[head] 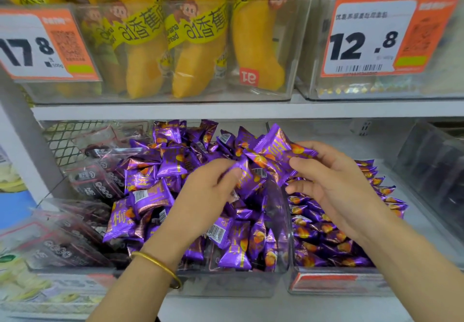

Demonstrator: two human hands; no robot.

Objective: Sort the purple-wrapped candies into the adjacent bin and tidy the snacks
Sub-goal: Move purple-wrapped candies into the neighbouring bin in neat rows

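Above bins [278, 203], right hand [334, 186] pinches candies [276, 151].

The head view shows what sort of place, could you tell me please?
Most likely a shop's snack aisle: orange-and-white paper price tags on clear plastic bins holding purple foil-wrapped candies and yellow banana-bread packs.

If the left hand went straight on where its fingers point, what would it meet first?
Likely the purple candies gripped by the right hand, just beyond the left hand; depth unclear.
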